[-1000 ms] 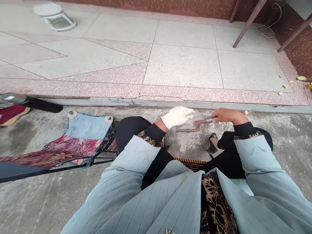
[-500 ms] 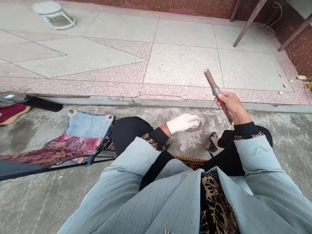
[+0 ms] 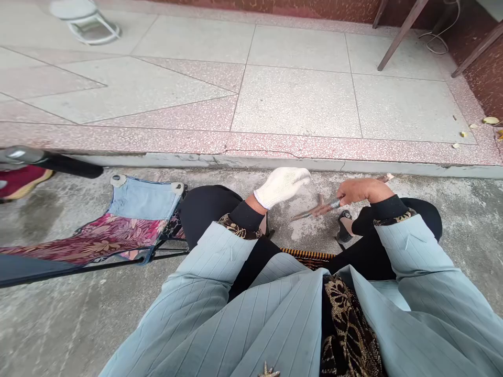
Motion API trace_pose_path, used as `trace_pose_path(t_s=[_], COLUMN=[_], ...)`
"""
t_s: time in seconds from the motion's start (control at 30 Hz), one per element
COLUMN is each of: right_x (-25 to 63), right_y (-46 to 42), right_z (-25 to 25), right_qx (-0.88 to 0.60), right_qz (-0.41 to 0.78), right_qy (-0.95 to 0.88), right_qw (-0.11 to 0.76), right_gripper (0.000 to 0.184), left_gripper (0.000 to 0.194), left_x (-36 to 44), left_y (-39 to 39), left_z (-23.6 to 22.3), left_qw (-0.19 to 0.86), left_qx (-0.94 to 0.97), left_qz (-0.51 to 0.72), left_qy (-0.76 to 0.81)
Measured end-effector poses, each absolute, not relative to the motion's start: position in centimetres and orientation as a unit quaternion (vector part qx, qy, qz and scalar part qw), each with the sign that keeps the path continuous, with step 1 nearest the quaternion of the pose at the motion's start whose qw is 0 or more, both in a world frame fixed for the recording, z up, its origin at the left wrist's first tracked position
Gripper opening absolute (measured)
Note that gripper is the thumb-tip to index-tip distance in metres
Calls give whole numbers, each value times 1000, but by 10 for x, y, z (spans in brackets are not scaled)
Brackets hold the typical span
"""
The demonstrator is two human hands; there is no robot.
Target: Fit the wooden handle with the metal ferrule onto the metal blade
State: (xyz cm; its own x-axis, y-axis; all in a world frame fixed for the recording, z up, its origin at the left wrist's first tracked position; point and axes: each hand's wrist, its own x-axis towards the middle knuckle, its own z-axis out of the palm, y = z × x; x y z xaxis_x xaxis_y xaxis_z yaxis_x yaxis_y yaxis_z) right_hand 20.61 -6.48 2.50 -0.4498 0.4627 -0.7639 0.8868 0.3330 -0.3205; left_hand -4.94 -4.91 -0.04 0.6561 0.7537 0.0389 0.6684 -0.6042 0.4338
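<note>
We look from a single camera on the wearer's head, facing forward and steeply down, with the pale blue pinstriped jacket (image 3: 243, 319) very near along the bottom, the white-gloved left hand (image 3: 281, 185) and bare right hand (image 3: 357, 190) farther out, and the pale-and-pink speckled tiled floor (image 3: 296, 99) beyond.

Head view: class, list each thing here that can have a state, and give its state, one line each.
Left grip: gloved, fingers bent; hold unclear
Right grip: bare, closed around the stick
Stick: tilted, wound with wire
Bent brown piece: meets the stick's end in view; joined or apart unclear
Fabric lounger: unfolded
Stool: upright
Cable: loosely looped
Step edge: cracked
</note>
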Motion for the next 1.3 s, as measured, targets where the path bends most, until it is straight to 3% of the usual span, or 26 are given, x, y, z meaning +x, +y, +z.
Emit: trace_pose_path(t_s=[0.07,0.17,0.23,0.3,0.4,0.57,0.63,0.7,0.77,0.83,0.93,1.0,1.17,1.3], right_x=[203,214,227,238,241,219,211,210,216,226,238,241,242,236], right_y=[-73,-78,-75,-69,-60,-59,-62,-67,-72,-76,-76,-73,-59,-53], right_z=[33,48,53,50,34,12,12,19,32,47,61,61,40,25], right_qx=[339,293,391,483,592,622,535,408,318,337,450,498,565,669], right_qz=[-491,-602,-565,-505,-417,-248,-310,-453,-583,-625,-570,-524,-474,-308], right_qy=[761,741,713,671,658,739,766,761,728,704,615,562,566,655], right_qw=[255,45,-141,-250,-208,68,172,220,168,4,-309,-402,-370,-169], right_gripper=[18,38,37,33,28,20,18,18,26,41,44,40,35,29], left_gripper=[34,34,34,35,37,36,34,34,34,35,34,30,27,30], left_x=[-49,-45,-40,-34,-26,-25,-28,-33,-36,-36,-31,-26,-19,-20], left_y=[-46,-42,-44,-50,-61,-64,-59,-55,-54,-55,-60,-64,-70,-67], left_z=[-2,-7,-10,-14,-18,-18,-15,-13,-12,-11,-9,-6,0,-7], left_qw=[191,221,253,273,268,249,249,280,344,418,503,518,454,388], left_qx=[874,836,830,851,900,922,917,906,886,853,800,790,843,883], left_qz=[116,119,98,62,20,14,8,17,52,98,139,141,111,90], left_qy=[432,489,488,445,345,295,312,316,307,297,297,295,266,249])
